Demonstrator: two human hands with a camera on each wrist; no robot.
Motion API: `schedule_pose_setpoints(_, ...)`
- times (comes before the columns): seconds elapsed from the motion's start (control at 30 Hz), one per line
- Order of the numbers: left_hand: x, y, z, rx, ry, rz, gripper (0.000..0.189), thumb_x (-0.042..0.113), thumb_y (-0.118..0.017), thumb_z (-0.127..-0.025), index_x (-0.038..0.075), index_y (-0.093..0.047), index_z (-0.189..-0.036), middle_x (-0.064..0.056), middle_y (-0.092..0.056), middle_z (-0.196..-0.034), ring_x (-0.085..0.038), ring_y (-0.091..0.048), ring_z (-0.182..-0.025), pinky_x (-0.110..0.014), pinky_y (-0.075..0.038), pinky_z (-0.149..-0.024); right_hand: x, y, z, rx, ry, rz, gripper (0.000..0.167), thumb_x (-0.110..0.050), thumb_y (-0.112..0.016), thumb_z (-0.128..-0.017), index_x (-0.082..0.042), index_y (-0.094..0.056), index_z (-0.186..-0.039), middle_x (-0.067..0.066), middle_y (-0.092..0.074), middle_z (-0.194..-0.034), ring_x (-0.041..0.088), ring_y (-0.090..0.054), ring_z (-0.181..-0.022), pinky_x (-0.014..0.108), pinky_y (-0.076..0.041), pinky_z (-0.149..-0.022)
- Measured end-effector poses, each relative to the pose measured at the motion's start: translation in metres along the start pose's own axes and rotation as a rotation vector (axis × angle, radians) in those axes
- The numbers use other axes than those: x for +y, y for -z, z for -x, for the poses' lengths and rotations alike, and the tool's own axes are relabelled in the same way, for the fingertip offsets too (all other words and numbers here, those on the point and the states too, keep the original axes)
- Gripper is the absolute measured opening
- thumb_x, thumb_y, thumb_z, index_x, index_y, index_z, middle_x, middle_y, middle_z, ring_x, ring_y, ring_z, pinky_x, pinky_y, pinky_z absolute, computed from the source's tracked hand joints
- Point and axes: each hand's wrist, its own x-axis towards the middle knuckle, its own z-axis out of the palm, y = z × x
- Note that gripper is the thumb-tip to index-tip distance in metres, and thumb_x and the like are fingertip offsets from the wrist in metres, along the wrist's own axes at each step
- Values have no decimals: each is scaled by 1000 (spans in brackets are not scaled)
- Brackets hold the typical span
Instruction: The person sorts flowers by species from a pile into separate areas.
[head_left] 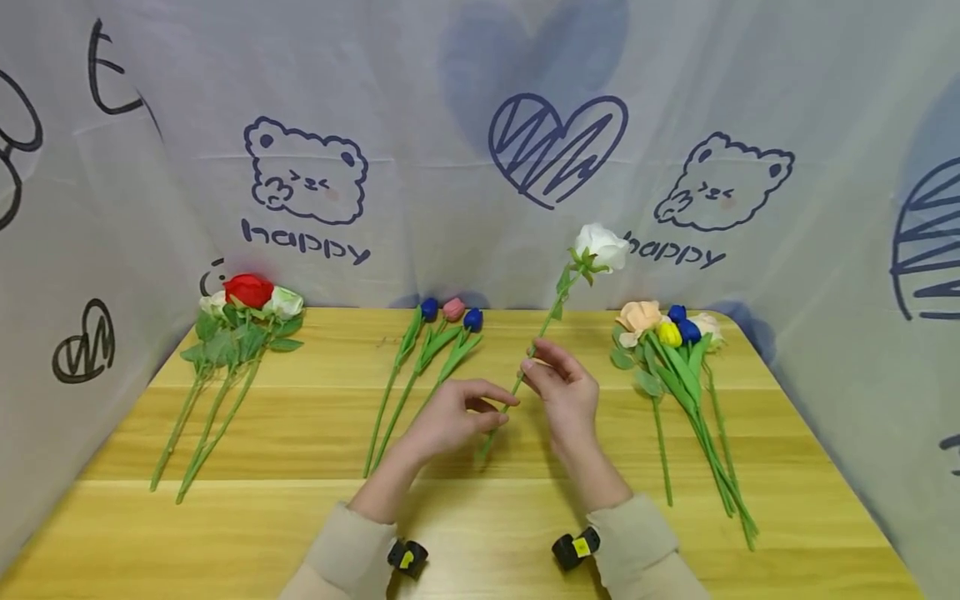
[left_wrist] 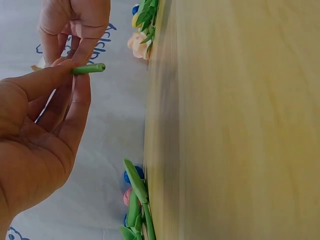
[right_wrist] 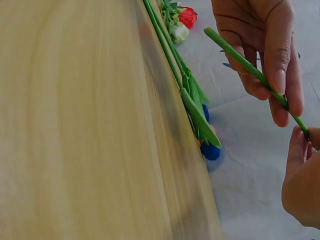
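A white artificial rose (head_left: 600, 247) on a long green stem is held up tilted over the middle of the table, bloom toward the far right. My right hand (head_left: 564, 398) pinches the stem between thumb and fingers about halfway along. Lower down, my left hand (head_left: 457, 415) has thumb and fingers on the same stem. In the left wrist view the cut stem end (left_wrist: 95, 68) pokes out past the left fingers. The right wrist view shows the left thumb (right_wrist: 279, 65) lying along the stem. Only part of the bloom shows there behind the hands in the left wrist view.
Two blue tulips and one pink tulip (head_left: 453, 309) lie behind the left hand. A red rose (head_left: 249, 291) with pale roses lies at left. At right is a bunch with a peach flower (head_left: 640, 319) and a yellow tulip (head_left: 669, 334). A printed curtain (head_left: 427, 208) backs the wooden table (head_left: 315, 433).
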Motion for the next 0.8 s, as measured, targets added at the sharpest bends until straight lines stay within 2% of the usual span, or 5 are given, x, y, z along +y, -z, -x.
schedule_pose_setpoints(0.23, 3, 2, 2, 2, -4, 14, 22, 3, -73, -96, 10, -80, -115, -5, -75, -121, -18, -73, -95, -30, -59, -71, -3, -1, 2, -35, 21, 4, 32, 7, -74, -92, 0, -73, -123, 10, -69, -113, 15, -71, -89, 32, -62, -84)
schedule_pose_setpoints(0.43, 6, 5, 2, 9, -14, 8, 21, 3, -73, -97, 9, -79, -116, -6, -74, -121, -19, -73, -96, -34, -61, -73, -8, -1, 3, -83, 75, 20, 35, 10, -71, -93, 6, -68, -128, 13, -68, -116, 14, -71, -90, 32, -62, -83)
schedule_pose_setpoints(0.53, 7, 5, 3, 6, -27, 8, 21, 4, -72, -97, 9, -79, -117, -6, -74, -122, -21, -73, -98, -34, -62, -75, -10, -1, 4, -97, 92, 23, 37, 11, -70, -93, 10, -65, -130, 13, -68, -117, 14, -71, -91, 32, -62, -84)
schedule_pose_setpoints(0.7, 10, 6, 5, 8, -33, 20, 22, 4, -72, -97, 8, -79, -118, -6, -74, -122, -22, -73, -100, -32, -62, -76, -15, 0, 6, -121, 87, 29, 41, 12, -70, -93, 11, -62, -133, 6, -70, -116, 15, -72, -95, 34, -62, -86)
schedule_pose_setpoints(0.8, 12, 9, 7, 16, -39, 21, 22, 4, -73, -97, 8, -79, -118, -6, -74, -121, -21, -73, -99, -31, -62, -76, -20, 0, 8, -143, 92, 36, 41, 11, -70, -93, 10, -62, -134, 11, -69, -121, 17, -72, -97, 35, -62, -87)
